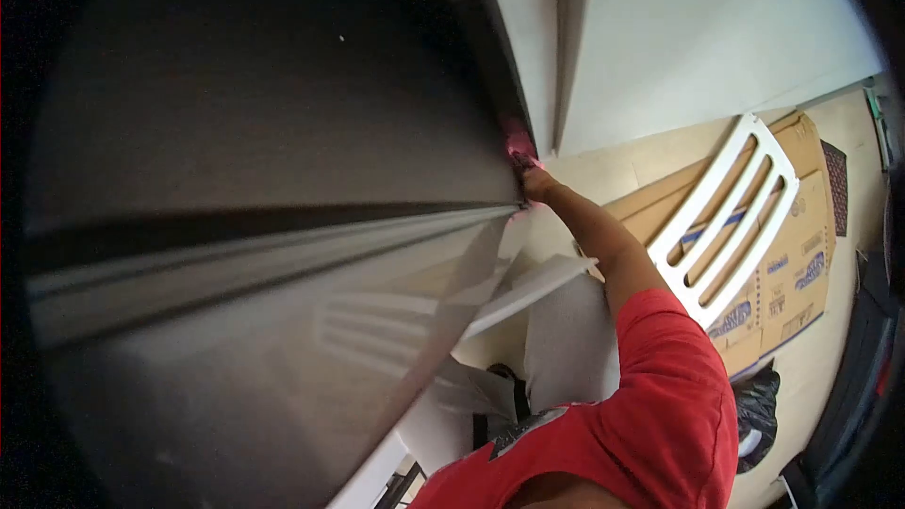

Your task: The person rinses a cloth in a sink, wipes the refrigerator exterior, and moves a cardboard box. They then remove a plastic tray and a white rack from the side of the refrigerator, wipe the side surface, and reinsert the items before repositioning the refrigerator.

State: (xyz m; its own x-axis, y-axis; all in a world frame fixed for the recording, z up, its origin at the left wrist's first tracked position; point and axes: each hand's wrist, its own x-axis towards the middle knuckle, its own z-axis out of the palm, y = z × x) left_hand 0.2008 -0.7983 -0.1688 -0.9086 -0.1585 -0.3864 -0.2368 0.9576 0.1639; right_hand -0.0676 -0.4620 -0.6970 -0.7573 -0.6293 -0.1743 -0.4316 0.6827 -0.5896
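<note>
Pink cloth (518, 142) in right grip (534, 181), against fridge door (283, 123) edge.

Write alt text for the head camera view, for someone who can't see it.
A person in a red shirt holds a pink cloth at the edge of a large steel door with the right hand. A white slatted chair and flattened cardboard are beyond.
</note>
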